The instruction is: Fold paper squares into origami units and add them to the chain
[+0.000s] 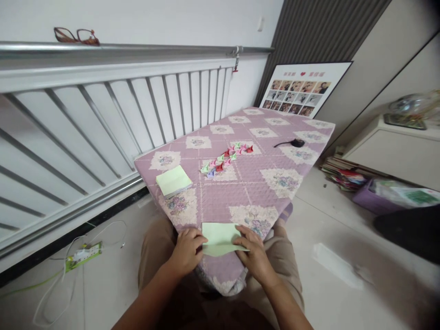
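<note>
A light green paper sheet (221, 234) lies at the near end of the cloth-covered table, its lower part creased and lifted toward me. At its left edge, my left hand (188, 249) pinches the paper between thumb and fingers. My right hand (250, 247) grips the right edge, with the fingers over the paper. Further left sits a stack of light green square papers (173, 180). Beyond the sheet, small folded paper pieces (220, 167) in red, pink, green and blue form two slanting rows.
The table (223, 201) has a pink floral cloth. A black object with a thin handle (297, 143) lies at its far right. A white radiator (120, 114) borders the left. Glasses (76, 36) rest on the pipe above. A photo board (302, 89) leans behind.
</note>
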Tool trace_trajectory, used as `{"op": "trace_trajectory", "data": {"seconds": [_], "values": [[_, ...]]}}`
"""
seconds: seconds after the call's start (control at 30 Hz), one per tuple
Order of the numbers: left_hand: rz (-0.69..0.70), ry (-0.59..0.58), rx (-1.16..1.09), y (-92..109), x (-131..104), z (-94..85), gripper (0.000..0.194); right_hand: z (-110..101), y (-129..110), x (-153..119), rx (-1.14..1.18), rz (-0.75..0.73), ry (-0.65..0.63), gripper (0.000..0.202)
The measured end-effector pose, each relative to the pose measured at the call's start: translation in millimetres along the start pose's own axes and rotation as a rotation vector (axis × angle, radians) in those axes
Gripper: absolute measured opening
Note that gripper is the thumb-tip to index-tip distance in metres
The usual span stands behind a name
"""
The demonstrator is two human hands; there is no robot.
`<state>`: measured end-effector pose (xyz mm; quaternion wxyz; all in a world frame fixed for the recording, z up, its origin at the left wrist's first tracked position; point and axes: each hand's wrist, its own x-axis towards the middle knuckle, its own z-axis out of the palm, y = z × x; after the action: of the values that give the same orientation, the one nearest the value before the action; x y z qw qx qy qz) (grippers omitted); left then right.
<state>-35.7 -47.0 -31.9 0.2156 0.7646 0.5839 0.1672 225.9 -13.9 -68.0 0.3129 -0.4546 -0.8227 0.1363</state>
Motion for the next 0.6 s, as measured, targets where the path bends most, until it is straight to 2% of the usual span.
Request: {"op": "trace_trajectory", "data": {"seconds": [0.13,0.33,0.43,0.5,0.6], "values": [[-0.120,0.095,-0.020,5,6,11.9,0.012,-1,0,-1,0.018,0.033,0.028,0.015],[-0.269,0.168,0.010,10,4,15.3,0.020,6,0,-2,-0.017,0.116,0.143,0.025],[-0.287,0.170,0.046,9,5,14.1,0.021,10,-3,2,-0.063,0.167,0.170,0.027],[-0.297,0.187,0.072,10,6,12.4,0.018,10,-5,5,-0.094,0.208,0.144,0.028],[-0.238,0.283,0.146,17,5,10.7,0.009,6,-8,10,-0.126,0.263,0.067,0.026]]}}
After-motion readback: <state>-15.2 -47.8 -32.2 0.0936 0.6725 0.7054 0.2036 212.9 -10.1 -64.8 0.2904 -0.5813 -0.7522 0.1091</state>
